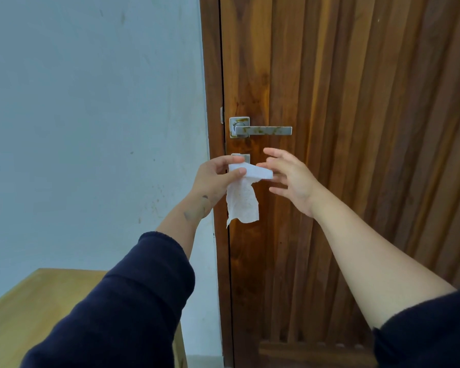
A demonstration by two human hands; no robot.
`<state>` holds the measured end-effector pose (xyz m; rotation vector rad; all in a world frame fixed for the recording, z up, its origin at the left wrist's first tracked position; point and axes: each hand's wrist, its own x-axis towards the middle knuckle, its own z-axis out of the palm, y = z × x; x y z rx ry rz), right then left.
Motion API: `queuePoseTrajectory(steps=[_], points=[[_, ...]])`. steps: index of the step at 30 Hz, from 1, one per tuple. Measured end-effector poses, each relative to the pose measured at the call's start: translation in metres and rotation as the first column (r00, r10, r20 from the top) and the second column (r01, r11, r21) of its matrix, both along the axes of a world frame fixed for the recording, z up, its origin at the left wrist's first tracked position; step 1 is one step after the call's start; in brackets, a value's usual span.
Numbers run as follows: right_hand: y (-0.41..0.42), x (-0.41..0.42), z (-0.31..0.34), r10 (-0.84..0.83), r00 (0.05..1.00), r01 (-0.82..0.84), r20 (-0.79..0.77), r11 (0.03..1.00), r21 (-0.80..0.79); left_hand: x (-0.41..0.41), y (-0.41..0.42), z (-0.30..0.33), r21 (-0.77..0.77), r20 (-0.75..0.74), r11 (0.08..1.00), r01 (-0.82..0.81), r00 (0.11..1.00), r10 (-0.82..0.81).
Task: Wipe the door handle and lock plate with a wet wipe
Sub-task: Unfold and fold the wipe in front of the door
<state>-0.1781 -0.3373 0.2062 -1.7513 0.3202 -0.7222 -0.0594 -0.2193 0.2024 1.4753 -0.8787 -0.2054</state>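
Head view puts the brushed-metal lever door handle [263, 130] at the centre of everything, mounted on a square rose near the left edge of the dark brown slatted wooden door [356, 128] and streaked with brownish grime along its bar. Just below the handle, the small square metal lock plate [241, 157] shows only its top, the rest hidden behind the hands. The thin white wet wipe [243, 200] is held just below the handle and in front of the lock plate, one end folded over and the rest hanging loose, already speckled with brown marks. The left hand [215, 179] pinches the wipe's folded end between thumb and curled fingers; the right hand [290, 179] has its fingers spread and only lightly bent, the fingertips at the fold's other end, though whether they actually grip it cannot be told. This looks like refolding, so the sensible move is to turn a clean face outward, pad it flat over the fingertips, then wrap it round the handle's bar and draw along its length, working into the rose's corners before moving down to the lock plate. Left of the handle lie a pale blue-grey wall [91, 102] and, lower, a light wooden table [37, 314].
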Motion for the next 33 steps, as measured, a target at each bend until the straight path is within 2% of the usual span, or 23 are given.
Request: queuePoseTrajectory(steps=[5,11,14,16,19,22,26,30,33], points=[[-0.004,0.001,-0.003,0.150,0.974,-0.132,-0.170,0.985,0.114,0.001,0.002,0.003,0.005,0.041,0.995,0.099,0.994,-0.099],[-0.010,-0.002,-0.005,0.083,0.995,-0.076,-0.051,0.989,0.130,0.006,0.001,0.005,0.006,0.110,1.000,0.024,0.994,-0.024],[-0.009,-0.002,0.001,0.070,0.997,-0.067,-0.026,0.992,0.111,0.009,0.000,0.006,0.047,0.012,0.999,0.002,1.000,-0.003],[-0.009,-0.002,0.004,0.079,0.997,-0.076,-0.020,0.989,0.128,0.009,0.001,0.005,0.134,-0.076,0.990,0.043,0.997,-0.033],[-0.009,-0.003,0.005,0.076,0.997,-0.071,-0.023,0.983,0.167,0.008,0.000,0.001,0.227,-0.101,0.968,0.103,0.991,-0.082],[-0.011,-0.004,0.003,0.080,0.996,-0.074,-0.025,0.981,0.180,0.008,-0.002,-0.001,0.215,-0.112,0.973,0.087,0.992,-0.064],[-0.013,-0.005,0.004,0.070,0.996,-0.065,-0.050,0.994,0.092,0.010,-0.003,0.003,0.178,-0.115,0.981,0.072,0.992,-0.052],[-0.014,-0.004,0.006,0.010,0.999,-0.010,-0.039,1.000,-0.016,0.012,0.000,0.006,0.201,0.023,0.977,0.068,0.997,-0.074],[-0.015,-0.002,0.006,-0.037,0.999,0.034,-0.025,0.996,-0.085,0.012,0.001,0.005,0.171,0.040,0.980,0.098,0.994,-0.106]])
